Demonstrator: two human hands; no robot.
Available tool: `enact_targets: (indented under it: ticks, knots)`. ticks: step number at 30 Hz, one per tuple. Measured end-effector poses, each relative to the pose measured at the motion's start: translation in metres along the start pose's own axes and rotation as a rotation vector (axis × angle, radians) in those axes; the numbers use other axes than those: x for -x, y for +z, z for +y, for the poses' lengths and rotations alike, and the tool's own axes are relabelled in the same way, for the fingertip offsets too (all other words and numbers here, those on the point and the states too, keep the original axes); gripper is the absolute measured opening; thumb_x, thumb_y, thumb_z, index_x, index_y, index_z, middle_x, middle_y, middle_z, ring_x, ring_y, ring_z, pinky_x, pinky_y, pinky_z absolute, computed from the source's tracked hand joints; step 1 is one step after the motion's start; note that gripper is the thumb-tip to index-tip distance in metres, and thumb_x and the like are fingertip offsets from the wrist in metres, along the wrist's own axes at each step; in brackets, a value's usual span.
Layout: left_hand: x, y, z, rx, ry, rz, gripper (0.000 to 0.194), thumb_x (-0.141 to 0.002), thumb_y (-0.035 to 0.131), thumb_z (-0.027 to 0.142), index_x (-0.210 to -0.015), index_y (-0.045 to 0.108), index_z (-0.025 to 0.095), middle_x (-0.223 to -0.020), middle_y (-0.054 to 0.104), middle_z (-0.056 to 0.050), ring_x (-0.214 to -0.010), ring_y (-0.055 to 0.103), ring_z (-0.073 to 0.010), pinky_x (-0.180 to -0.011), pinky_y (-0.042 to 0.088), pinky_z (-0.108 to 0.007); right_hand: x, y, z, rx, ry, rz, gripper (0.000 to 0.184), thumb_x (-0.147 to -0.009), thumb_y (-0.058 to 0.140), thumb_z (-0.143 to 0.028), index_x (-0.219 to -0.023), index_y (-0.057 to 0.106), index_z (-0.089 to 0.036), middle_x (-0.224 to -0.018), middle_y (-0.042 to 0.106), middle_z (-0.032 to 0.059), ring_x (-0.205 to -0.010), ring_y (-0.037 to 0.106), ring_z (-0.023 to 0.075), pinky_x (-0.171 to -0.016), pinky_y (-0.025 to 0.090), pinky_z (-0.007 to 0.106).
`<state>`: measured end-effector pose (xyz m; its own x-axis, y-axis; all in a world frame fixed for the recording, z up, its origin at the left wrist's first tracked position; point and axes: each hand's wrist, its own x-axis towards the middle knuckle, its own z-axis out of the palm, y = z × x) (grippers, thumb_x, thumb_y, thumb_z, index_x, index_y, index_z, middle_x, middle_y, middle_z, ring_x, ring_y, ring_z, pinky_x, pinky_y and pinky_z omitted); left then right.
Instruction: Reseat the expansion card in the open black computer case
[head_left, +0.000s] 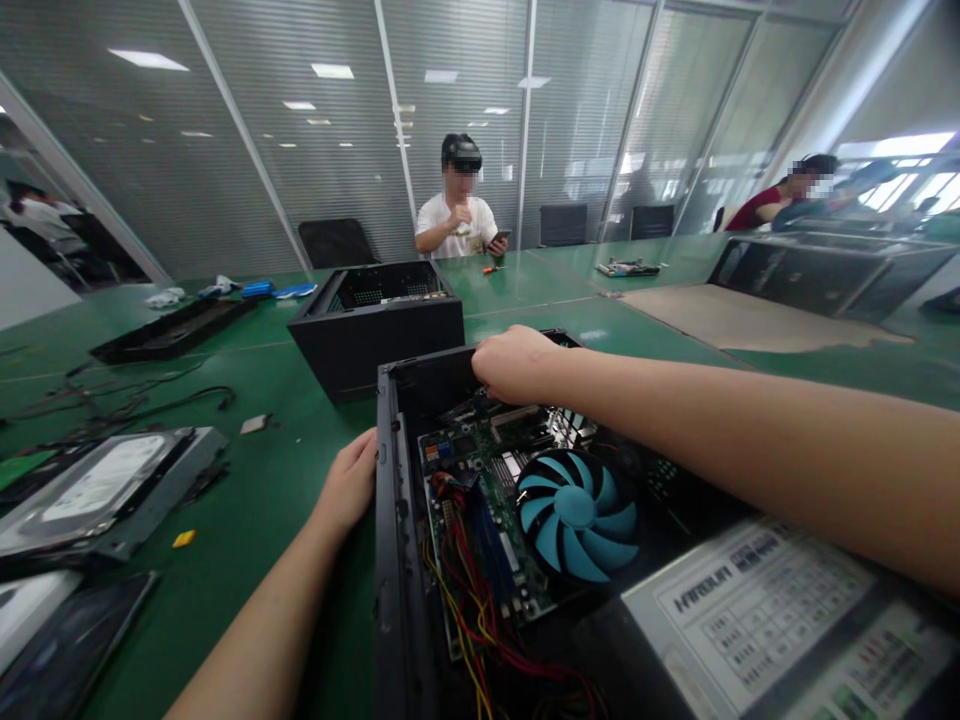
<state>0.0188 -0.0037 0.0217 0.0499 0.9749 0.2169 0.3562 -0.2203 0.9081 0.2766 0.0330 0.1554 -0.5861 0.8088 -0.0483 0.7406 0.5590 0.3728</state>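
Observation:
An open black computer case (390, 560) lies on the green table in front of me. Inside it I see a green motherboard (480, 470), a blue cooler fan (576, 512), red and yellow cables (469, 590) and a power supply with a white label (750, 600). My left hand (349, 487) rests against the case's outer left wall, fingers curled on it. My right hand (517, 362) reaches across the case to its far end, closed into a fist over the board; what the fingers hold is hidden.
A second open black case (375, 330) stands just beyond mine. A hard drive in a metal bracket (105, 490) lies at left, with loose cables (135, 400) and a black panel (172, 330) behind. Two people sit at the table's far side.

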Motion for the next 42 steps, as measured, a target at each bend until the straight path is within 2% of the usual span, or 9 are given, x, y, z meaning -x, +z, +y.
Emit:
enact_targets:
  ticks: [4,11,16,24,34,42]
  knots:
    - [0.0,0.0,0.0,-0.001,0.005,0.02,0.041,-0.085,0.054,0.052,-0.086,0.073,0.015,-0.077,0.072,-0.001,-0.082,0.064,-0.0224,-0.08,0.051,-0.03,0.0,0.0,-0.003,-0.005,0.017,-0.005,0.026,-0.083,0.068,-0.029,-0.103,0.073,-0.014,-0.108,0.071,0.0181,-0.099,0.069,0.0264,-0.086,0.051,0.034]
    - [0.0,-0.001,-0.006,0.016,-0.014,0.002,0.039,-0.087,0.055,0.046,-0.093,0.072,0.012,-0.073,0.072,-0.002,-0.08,0.065,-0.0219,-0.085,0.051,-0.032,-0.001,0.0,-0.004,-0.003,0.019,-0.01,0.025,-0.083,0.068,-0.028,-0.103,0.073,-0.014,-0.108,0.071,0.0186,-0.1,0.069,0.0269,-0.086,0.051,0.035]
    - [0.0,-0.001,-0.006,0.019,-0.017,0.001,0.034,-0.086,0.055,0.044,-0.086,0.071,0.014,-0.066,0.068,0.001,-0.08,0.063,-0.0215,-0.088,0.049,-0.031,-0.002,0.002,-0.004,-0.008,0.023,-0.002,0.024,-0.082,0.068,-0.026,-0.103,0.073,-0.013,-0.106,0.071,0.0189,-0.1,0.069,0.0272,-0.085,0.052,0.035]
    - [-0.001,-0.001,-0.006,0.025,-0.016,-0.008,0.035,-0.085,0.056,0.044,-0.091,0.071,0.012,-0.07,0.071,-0.001,-0.078,0.063,-0.0215,-0.085,0.05,-0.032,-0.006,0.008,-0.001,-0.024,0.054,-0.082,0.026,-0.082,0.066,-0.02,-0.106,0.073,-0.012,-0.106,0.071,0.0202,-0.1,0.069,0.0282,-0.085,0.053,0.038]
    - [0.002,0.002,0.007,-0.009,-0.006,0.016,0.042,-0.084,0.052,0.054,-0.082,0.07,0.016,-0.069,0.066,0.0,-0.079,0.061,-0.0221,-0.078,0.05,-0.03,-0.009,0.008,-0.001,-0.051,0.105,-0.119,0.032,-0.081,0.068,-0.019,-0.112,0.07,-0.011,-0.107,0.07,0.0212,-0.102,0.068,0.0294,-0.087,0.053,0.039]
    - [0.003,0.001,0.009,-0.004,-0.026,0.011,0.041,-0.082,0.054,0.055,-0.073,0.066,0.017,-0.065,0.063,0.001,-0.076,0.06,-0.0216,-0.077,0.049,-0.03,-0.01,0.007,-0.003,-0.059,0.104,-0.118,0.03,-0.082,0.066,-0.017,-0.11,0.07,-0.009,-0.111,0.069,0.0223,-0.104,0.068,0.029,-0.09,0.052,0.04]
